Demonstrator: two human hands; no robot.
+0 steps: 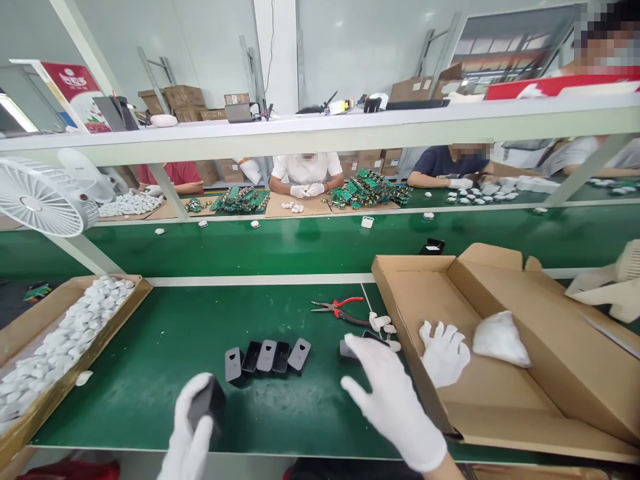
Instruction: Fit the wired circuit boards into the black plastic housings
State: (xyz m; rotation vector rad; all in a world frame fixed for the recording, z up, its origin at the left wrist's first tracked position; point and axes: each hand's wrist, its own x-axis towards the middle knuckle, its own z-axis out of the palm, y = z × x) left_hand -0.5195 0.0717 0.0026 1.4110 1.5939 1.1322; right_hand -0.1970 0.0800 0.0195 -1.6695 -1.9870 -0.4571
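Observation:
White gloves cover both of my hands. My left hand (189, 423) is closed around a dark plastic case (209, 405) near the front edge of the green table. To the right, my right hand (393, 403) has its thumb and fingers spread, over or close to a grey case (346, 349) and a black piece (375, 337); whether it touches them I cannot tell. Between the hands, a short row of several grey and black cases (267, 356) stands on the table. Red-handled pliers (336, 308) lie behind them, beside small white parts (383, 323).
A cardboard box (400, 313) at right holds a white glove (445, 353) and a white bag (501, 339). At left, a cardboard tray (113, 327) contains many white parts. Beyond runs a green conveyor (300, 247) with small parts; co-workers sit behind it. A white fan (45, 200) juts in at left.

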